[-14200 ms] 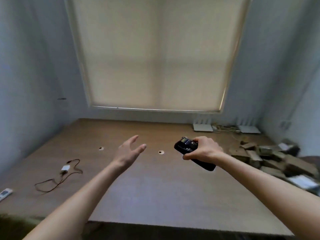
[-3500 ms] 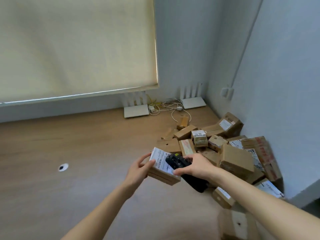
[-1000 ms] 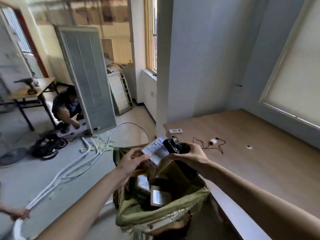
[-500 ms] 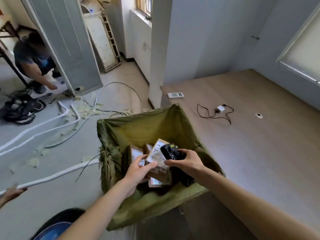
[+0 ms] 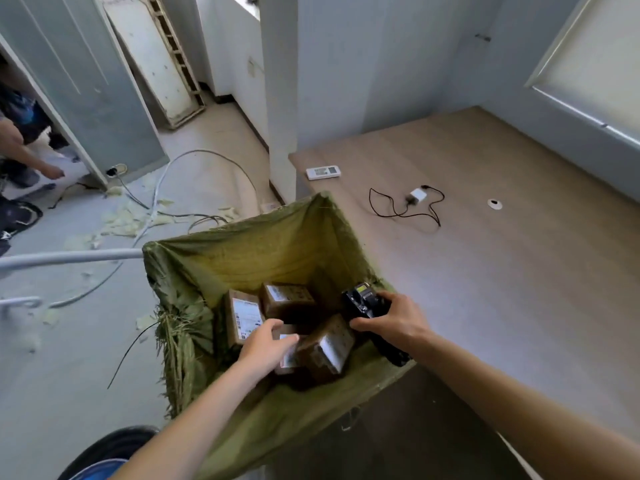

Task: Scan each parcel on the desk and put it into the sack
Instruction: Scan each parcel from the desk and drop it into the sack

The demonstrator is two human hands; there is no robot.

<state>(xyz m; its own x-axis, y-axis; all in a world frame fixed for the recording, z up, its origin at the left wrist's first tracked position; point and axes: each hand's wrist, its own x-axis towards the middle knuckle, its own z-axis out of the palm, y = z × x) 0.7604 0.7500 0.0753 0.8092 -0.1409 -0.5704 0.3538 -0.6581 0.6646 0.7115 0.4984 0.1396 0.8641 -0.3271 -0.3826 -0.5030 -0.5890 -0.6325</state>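
An open green woven sack [image 5: 242,244] stands against the corner of the wooden desk [image 5: 502,289]. Inside lie several brown cardboard parcels with white labels: one upright at the left [image 5: 244,315], one behind it [image 5: 287,299], and one tilted at the front [image 5: 327,346]. My left hand [image 5: 268,344] hovers palm down inside the sack mouth, fingers apart, holding nothing; it partly hides another labelled parcel. My right hand [image 5: 394,322] grips a black handheld scanner [image 5: 363,301] over the sack's right rim.
On the desk lie a white remote [image 5: 323,172], a white charger with a black cable [image 5: 417,195] and a cable grommet [image 5: 494,204]. White pipes [image 5: 69,256] and scraps litter the floor at left, where another person [image 5: 20,133] crouches. A dark round object [image 5: 104,455] sits at the bottom edge.
My left hand has let go of the labelled parcel, which now lies tilted among the others in the sack. Both hands have dropped lower into the sack mouth.
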